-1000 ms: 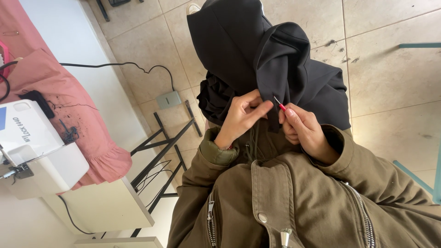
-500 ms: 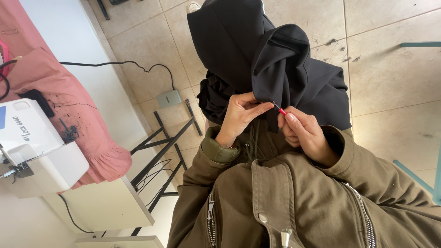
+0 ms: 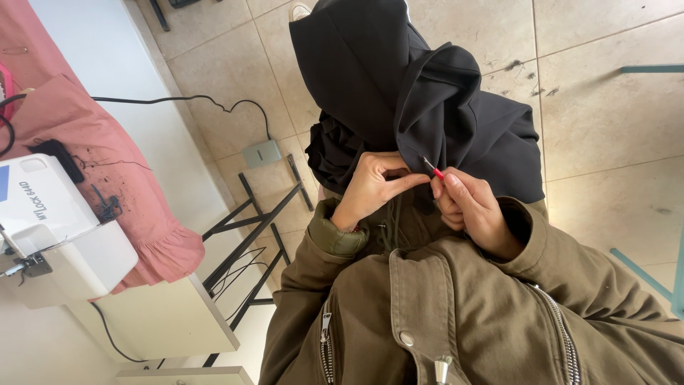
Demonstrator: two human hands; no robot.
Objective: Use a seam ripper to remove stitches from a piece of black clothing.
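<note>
On lap: one black garment, perhaps one red-handled tool.

I see the black cloth as a matt, smooth woven fabric with soft folds. The tool in my right hand has a thin metal tip and a glossy red plastic handle. My jacket is matt olive cloth with shiny metal zips and a snap. The pink cloth looks matt and speckled with thread bits. The machine is smooth white plastic. The floor is pale, faintly glossy tile.
</note>
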